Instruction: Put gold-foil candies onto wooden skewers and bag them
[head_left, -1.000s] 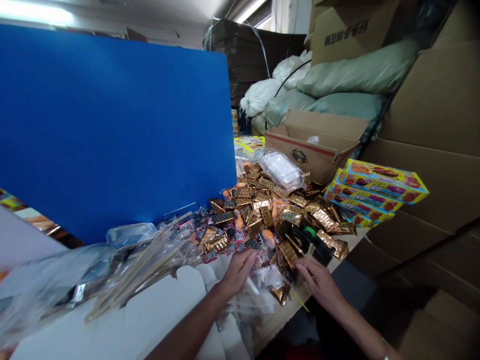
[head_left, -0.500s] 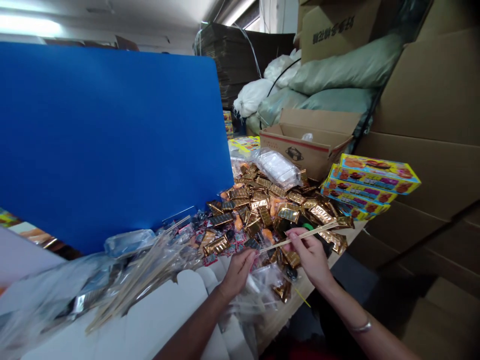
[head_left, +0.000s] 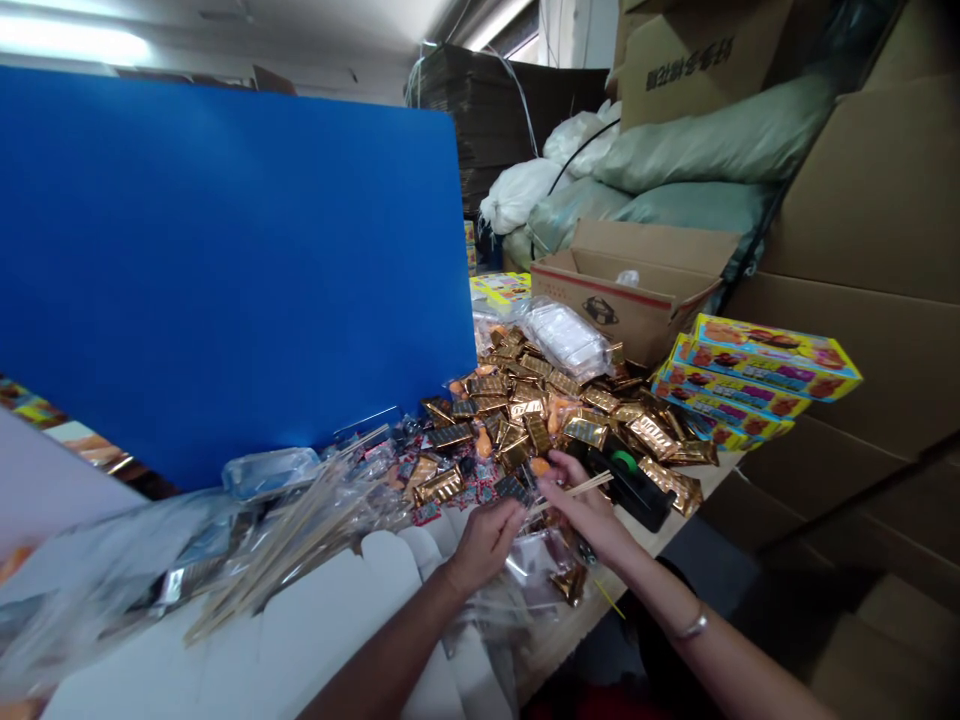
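Thin wooden sticks lie between my two hands above the table, their free ends pointing right. My left hand is closed on their left end. The fingers of my right hand are closed around them further along. Just right of it stands a black tape dispenser with a green roll. Gold-wrapped packets are heaped beyond my hands, with orange pieces among them. Below my hands lies clear plastic wrapping.
Left of my hands are a bundle of long wooden sticks and white card pieces. A blue panel stands behind them. Stacked yellow boxes and an open carton sit at the table's right and back.
My right hand has moved left, closer to my left hand. The sticks reach less far to the right, and the tape dispenser shows more fully. The view has shifted slightly.
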